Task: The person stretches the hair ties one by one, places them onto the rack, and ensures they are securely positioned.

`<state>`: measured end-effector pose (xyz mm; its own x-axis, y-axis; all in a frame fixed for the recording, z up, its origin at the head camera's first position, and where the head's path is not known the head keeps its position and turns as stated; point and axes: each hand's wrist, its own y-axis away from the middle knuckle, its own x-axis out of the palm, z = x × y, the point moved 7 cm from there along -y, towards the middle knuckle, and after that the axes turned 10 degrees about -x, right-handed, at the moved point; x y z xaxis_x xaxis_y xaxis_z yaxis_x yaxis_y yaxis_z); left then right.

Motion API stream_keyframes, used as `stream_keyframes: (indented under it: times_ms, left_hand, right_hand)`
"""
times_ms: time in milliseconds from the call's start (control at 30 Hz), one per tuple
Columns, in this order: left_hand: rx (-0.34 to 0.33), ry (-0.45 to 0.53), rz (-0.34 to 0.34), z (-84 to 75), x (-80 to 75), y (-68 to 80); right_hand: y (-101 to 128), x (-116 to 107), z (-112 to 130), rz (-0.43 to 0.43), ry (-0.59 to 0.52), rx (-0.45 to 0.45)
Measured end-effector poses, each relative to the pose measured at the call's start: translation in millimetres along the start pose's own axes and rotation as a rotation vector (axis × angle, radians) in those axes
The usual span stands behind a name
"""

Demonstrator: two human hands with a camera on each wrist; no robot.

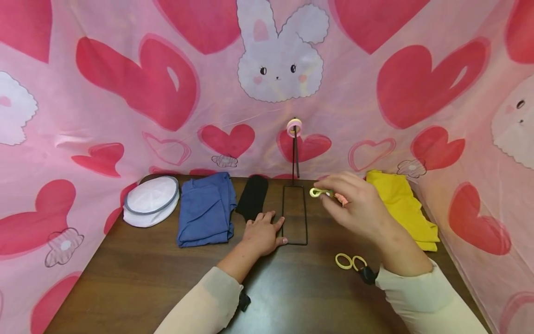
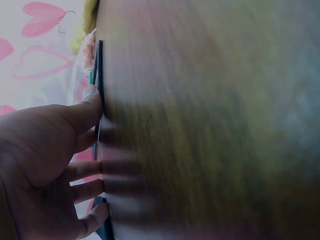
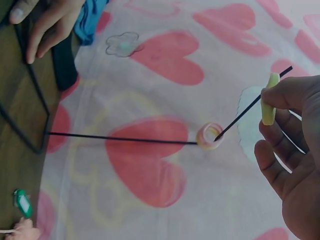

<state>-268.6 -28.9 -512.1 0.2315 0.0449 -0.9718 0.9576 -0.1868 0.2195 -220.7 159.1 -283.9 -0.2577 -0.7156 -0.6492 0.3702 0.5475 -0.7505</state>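
My right hand (image 1: 360, 204) pinches a yellow hair tie (image 3: 269, 100) between thumb and fingers. In the right wrist view it overlaps the free end of the black wire stand's arm. The stand (image 1: 306, 215) has a flat rectangular base and a thin upright rod bent over at the top. Pink and yellow hair ties (image 1: 294, 126) hang at that bend. My left hand (image 1: 261, 235) rests with spread fingers at the left side of the base, its thumb on the wire. Two more yellow hair ties (image 1: 343, 261) lie on the table near my right wrist.
A white mesh item (image 1: 152, 197) with a grey rim, a folded blue cloth (image 1: 206, 208) and a flat black item (image 1: 253, 197) lie left of the stand. Yellow folded cloth (image 1: 402, 208) lies right. A green tag (image 3: 22, 202) and something pink (image 3: 25, 231) sit behind my right hand.
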Motion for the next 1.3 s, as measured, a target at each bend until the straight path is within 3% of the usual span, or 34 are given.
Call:
stream_keyframes:
  times_ms: [667,967,1300]
  left_hand:
    - [-0.003,0.006,-0.002,0.8,-1.3,2.3]
    - [0.002,0.007,-0.012,0.2,-3.1,2.1]
    - [0.0,0.009,-0.005,-0.3,-2.5,2.0]
  right_hand:
    - [-47,-4,20,-0.132,0.029,-0.121]
    - [-50,4,7,-0.095,0.072,-0.068]
    - [-54,18,-16,-0.121,0.057,-0.013]
